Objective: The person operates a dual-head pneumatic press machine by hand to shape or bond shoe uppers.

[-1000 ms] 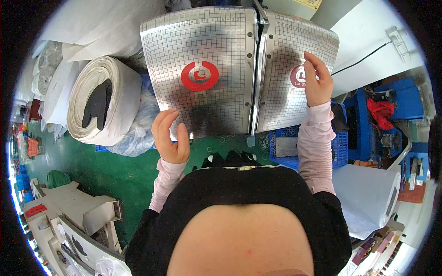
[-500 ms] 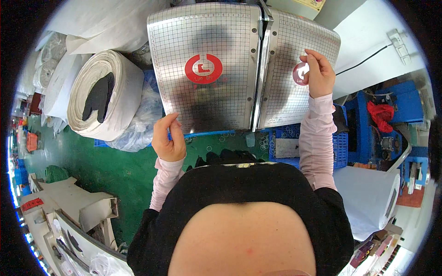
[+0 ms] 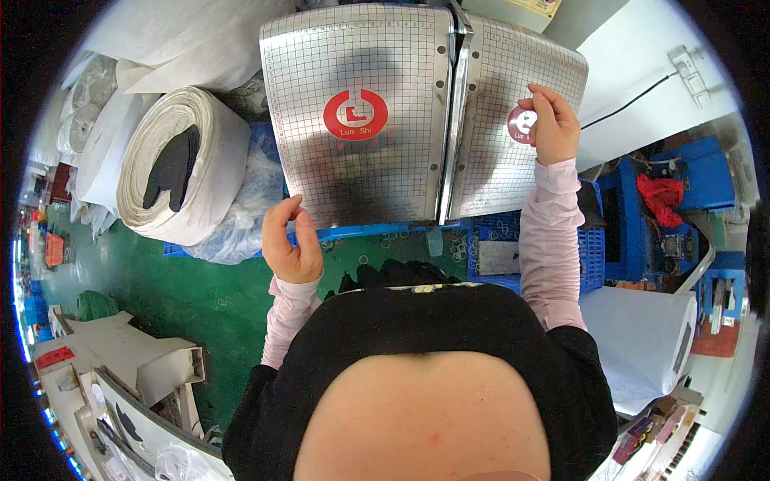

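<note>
My left hand (image 3: 292, 244) is by the near left corner of a shiny metal panel (image 3: 361, 176) printed with a black grid and a red ring mark. Its fingers are loosely bent, the thumb apart from them, and nothing shows between. Over the outer part of a second gridded metal panel (image 3: 489, 160), my right hand (image 3: 555, 128) partly covers a round red mark. Its fingers are curled together, and whatever they may hold is hidden. An upright metal bar (image 3: 455, 120) runs between the two panels. Pink sleeves cover both forearms.
A large white roll (image 3: 224, 168) with a black glove (image 3: 172, 168) on it stands at the left, beside plastic wrapping. Blue crates (image 3: 592, 260) and blue machinery with a red cloth (image 3: 661, 200) are at the right. Another white roll (image 3: 642, 337) lies nearer.
Both panels have shifted slightly, their near edges a little farther from me and their outer edges inward. Reflections on them differ. My right hand has moved slightly left; my left hand barely moved.
</note>
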### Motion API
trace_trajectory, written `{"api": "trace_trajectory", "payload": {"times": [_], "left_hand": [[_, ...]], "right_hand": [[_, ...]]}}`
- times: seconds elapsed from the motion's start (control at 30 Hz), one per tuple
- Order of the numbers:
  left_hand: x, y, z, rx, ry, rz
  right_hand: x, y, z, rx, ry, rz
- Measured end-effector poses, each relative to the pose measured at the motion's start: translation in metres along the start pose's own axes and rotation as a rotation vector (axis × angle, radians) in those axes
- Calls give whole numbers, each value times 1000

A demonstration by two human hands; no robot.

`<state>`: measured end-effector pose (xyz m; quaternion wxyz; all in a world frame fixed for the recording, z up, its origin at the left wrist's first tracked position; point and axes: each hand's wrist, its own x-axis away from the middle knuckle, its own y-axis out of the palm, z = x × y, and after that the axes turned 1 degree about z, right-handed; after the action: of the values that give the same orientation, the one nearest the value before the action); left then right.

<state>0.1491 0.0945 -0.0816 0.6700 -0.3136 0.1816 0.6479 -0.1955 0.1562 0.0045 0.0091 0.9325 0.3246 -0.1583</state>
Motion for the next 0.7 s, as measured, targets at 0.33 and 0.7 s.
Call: {"api": "trace_trajectory", "payload": {"times": [0.33, 0.7], "left_hand": [[5, -3, 2, -12, -38, -34], [4, -8, 8, 26, -17, -91]], "right_hand": [[2, -1, 0, -5, 9, -4], [1, 3, -4, 7, 0, -9]]}}
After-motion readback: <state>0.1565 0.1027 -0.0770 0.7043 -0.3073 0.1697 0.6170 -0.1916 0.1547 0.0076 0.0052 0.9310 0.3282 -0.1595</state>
